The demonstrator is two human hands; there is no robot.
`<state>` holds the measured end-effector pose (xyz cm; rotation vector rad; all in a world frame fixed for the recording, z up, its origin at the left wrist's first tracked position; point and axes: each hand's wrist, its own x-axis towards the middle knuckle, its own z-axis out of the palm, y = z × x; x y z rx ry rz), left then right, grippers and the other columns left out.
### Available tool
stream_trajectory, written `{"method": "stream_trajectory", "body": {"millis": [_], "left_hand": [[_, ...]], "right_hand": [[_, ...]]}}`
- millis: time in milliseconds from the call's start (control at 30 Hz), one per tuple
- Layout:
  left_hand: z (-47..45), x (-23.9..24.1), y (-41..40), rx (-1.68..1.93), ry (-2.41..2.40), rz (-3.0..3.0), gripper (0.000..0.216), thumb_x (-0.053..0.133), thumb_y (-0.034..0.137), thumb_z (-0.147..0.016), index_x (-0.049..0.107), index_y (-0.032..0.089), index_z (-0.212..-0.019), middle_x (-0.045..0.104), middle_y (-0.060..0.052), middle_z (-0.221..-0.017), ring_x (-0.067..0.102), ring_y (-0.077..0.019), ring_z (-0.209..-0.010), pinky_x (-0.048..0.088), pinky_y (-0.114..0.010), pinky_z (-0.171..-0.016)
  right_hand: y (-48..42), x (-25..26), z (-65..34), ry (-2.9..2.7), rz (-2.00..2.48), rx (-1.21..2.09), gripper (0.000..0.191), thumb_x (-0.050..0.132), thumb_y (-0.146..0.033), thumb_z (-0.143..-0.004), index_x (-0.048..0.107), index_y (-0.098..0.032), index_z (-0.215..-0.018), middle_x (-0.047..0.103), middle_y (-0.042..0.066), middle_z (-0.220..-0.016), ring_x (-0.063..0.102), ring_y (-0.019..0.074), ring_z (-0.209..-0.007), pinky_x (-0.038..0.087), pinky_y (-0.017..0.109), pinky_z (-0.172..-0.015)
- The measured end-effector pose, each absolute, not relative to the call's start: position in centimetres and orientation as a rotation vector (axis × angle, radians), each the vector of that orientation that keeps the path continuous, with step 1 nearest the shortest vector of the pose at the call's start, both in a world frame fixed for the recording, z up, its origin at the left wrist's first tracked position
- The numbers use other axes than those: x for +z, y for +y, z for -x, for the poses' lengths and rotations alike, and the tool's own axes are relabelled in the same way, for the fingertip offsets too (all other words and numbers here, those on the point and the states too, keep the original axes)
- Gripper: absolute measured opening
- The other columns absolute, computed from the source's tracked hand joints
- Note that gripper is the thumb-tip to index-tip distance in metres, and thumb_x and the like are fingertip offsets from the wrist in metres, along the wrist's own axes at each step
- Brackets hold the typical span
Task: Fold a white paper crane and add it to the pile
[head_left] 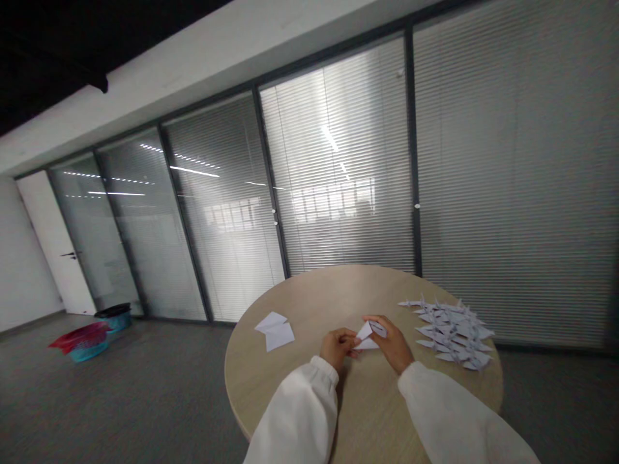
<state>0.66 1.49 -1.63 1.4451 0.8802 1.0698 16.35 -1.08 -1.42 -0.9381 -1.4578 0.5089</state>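
Between my two hands is a partly folded piece of white paper (pixel 366 332), held just above the round table (pixel 309 393). My left hand (pixel 338 347) pinches its left edge with the fingers closed. Curled over the paper's upper right side, my right hand (pixel 393 343) grips it between thumb and fingers. Some of the folds are covered by my fingers. To the right stands a cluster of folded white paper cranes (pixel 454 332) in rows. Flat white paper sheets (pixel 276 330) lie on the table's left side, overlapping at angles.
Glass partitions with blinds (pixel 338 167) run behind the table. On the floor at left are a blue bin with a red liner (pixel 87 341) and another blue bin with a black liner (pixel 116 316). A white door (pixel 55 245) stands at far left.
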Motion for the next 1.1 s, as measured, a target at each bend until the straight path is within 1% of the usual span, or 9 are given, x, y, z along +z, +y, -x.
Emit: {"method": "stream_trajectory", "body": {"millis": [133,300,433,600,700,800,900,1100], "left_hand": [[-0.88,-1.26,1.09,1.052,0.865,-1.493,0.044,0.073,0.040,-0.049,0.066,0.009,-0.079,0.063,-0.004,-0.060,0.056,-0.0125,-0.052,0.046,-0.023,-0.048],[-0.94,-1.27,0.88,1.000,0.853,-1.526,0.042,0.071,0.041,-0.052,0.066,0.009,-0.079,0.063,-0.005,-0.063,0.057,-0.0134,-0.054,0.046,-0.023,-0.049],[-0.88,-1.39,0.93,0.976,0.827,-1.522,0.045,0.069,0.044,-0.054,0.065,0.008,-0.081,0.063,-0.006,-0.065,0.059,-0.0157,-0.058,0.047,-0.024,-0.048],[-0.92,-1.40,1.00,0.966,0.821,-1.501,0.048,0.069,0.047,-0.053,0.064,0.008,-0.080,0.061,-0.005,-0.064,0.056,-0.0139,-0.055,0.046,-0.025,-0.049],[-0.92,-1.42,1.09,0.979,0.829,-1.514,0.046,0.068,0.048,-0.053,0.063,0.009,-0.076,0.056,-0.001,-0.058,0.050,-0.0102,-0.050,0.041,-0.022,-0.046],[-0.83,-1.40,1.18,1.016,0.842,-1.592,0.043,0.066,0.049,-0.055,0.062,0.008,-0.070,0.047,0.003,-0.049,0.039,-0.0053,-0.043,0.031,-0.018,-0.042],[-0.75,-1.34,1.22,1.029,0.869,-1.665,0.043,0.063,0.051,-0.058,0.061,0.008,-0.067,0.041,0.005,-0.046,0.033,-0.0043,-0.043,0.024,-0.018,-0.042],[-0.85,-1.22,1.21,1.046,0.974,-1.678,0.047,0.061,0.056,-0.055,0.059,0.010,-0.061,0.038,0.005,-0.045,0.031,-0.0052,-0.043,0.024,-0.019,-0.042]], "right_hand": [[-0.98,-1.54,-16.36,-1.429,0.975,0.493,0.025,0.055,-0.032,-0.071,0.063,-0.019,-0.091,0.061,0.006,-0.093,0.055,0.0210,-0.088,0.042,0.033,-0.080],[-1.25,-1.26,-16.34,-1.431,0.984,0.460,0.025,0.057,-0.036,-0.070,0.063,-0.019,-0.088,0.062,0.007,-0.089,0.056,0.0218,-0.085,0.043,0.033,-0.077],[-1.31,-1.21,-16.34,-1.401,1.014,0.482,0.029,0.059,-0.038,-0.067,0.063,-0.018,-0.087,0.063,0.007,-0.087,0.057,0.0218,-0.082,0.044,0.032,-0.073],[-1.34,-1.26,-16.25,-1.395,1.054,0.514,0.031,0.060,-0.040,-0.066,0.061,-0.017,-0.087,0.064,0.005,-0.083,0.058,0.0206,-0.076,0.044,0.029,-0.069],[-1.46,-1.22,-16.07,-1.430,1.056,0.538,0.027,0.059,-0.039,-0.067,0.061,-0.017,-0.084,0.064,0.004,-0.080,0.058,0.0198,-0.076,0.044,0.028,-0.069],[-1.52,-1.24,-15.94,-1.472,1.040,0.545,0.025,0.058,-0.039,-0.069,0.062,-0.018,-0.081,0.064,0.004,-0.078,0.058,0.0189,-0.074,0.044,0.027,-0.068],[-1.49,-1.29,-15.90,-1.491,1.030,0.530,0.024,0.057,-0.039,-0.070,0.062,-0.018,-0.080,0.065,0.004,-0.078,0.058,0.0183,-0.074,0.044,0.026,-0.068],[-1.53,-1.33,-15.92,-1.509,1.042,0.518,0.024,0.056,-0.040,-0.070,0.063,-0.018,-0.079,0.065,0.003,-0.077,0.059,0.0181,-0.073,0.044,0.026,-0.068]]}}
